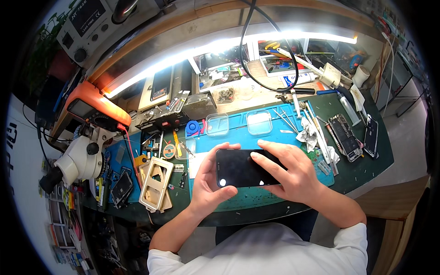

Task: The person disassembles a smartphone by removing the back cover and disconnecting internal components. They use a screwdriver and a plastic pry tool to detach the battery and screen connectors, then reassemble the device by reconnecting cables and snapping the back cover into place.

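Over the blue work mat (238,201) I hold a black smartphone (238,169) sideways, its dark glossy screen facing up with small bright reflections near the lower edge. My left hand (210,178) grips its left end, thumb along the lower edge and fingers behind. My right hand (291,172) is at the right end, with fingers stretched over the glass and a fingertip on or just above it; its thumb is hidden, so I cannot tell whether it also grips the phone. Beyond the phone stand two clear plastic boxes (259,122) on the mat.
Right of the mat lie tweezers (286,120), crumpled tissue (309,134) and an opened phone (344,137). At left are a beige metal frame (156,184), a white microscope (80,160) and an orange multimeter (94,107). A black cable (242,55) loops down from above.
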Motion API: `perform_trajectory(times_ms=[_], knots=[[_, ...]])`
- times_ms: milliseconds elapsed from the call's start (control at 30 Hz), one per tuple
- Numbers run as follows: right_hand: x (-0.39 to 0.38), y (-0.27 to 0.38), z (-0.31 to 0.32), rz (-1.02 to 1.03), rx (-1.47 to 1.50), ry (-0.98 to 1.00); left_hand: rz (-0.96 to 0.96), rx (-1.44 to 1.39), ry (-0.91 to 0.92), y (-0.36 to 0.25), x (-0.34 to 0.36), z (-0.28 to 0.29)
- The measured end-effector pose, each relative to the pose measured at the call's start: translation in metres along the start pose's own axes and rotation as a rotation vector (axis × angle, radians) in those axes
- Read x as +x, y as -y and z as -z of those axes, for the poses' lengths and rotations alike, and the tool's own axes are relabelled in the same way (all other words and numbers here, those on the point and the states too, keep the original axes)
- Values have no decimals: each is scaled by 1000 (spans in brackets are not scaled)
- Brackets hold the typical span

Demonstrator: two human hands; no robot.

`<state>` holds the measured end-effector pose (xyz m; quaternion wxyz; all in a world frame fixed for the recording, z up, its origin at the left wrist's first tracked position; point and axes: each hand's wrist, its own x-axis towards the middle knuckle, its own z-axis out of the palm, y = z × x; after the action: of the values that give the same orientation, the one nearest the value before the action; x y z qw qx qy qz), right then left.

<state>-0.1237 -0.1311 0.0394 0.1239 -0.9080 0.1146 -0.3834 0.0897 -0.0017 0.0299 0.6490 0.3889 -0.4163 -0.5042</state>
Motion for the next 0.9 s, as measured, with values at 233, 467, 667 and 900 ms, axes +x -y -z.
perform_trajectory(times_ms=[233, 467, 667, 900], knots=[[-1, 3, 9, 19, -108, 63, 81, -74, -101, -5, -1, 0], [-30, 8, 18, 63, -123, 56, 116, 123, -214, 9, -6, 0], [-41, 23, 33, -476, 704, 90, 32, 132, 6, 15, -4, -15], [-65, 12, 79, -601, 356, 4, 65, 306, 101, 12, -24, -25]])
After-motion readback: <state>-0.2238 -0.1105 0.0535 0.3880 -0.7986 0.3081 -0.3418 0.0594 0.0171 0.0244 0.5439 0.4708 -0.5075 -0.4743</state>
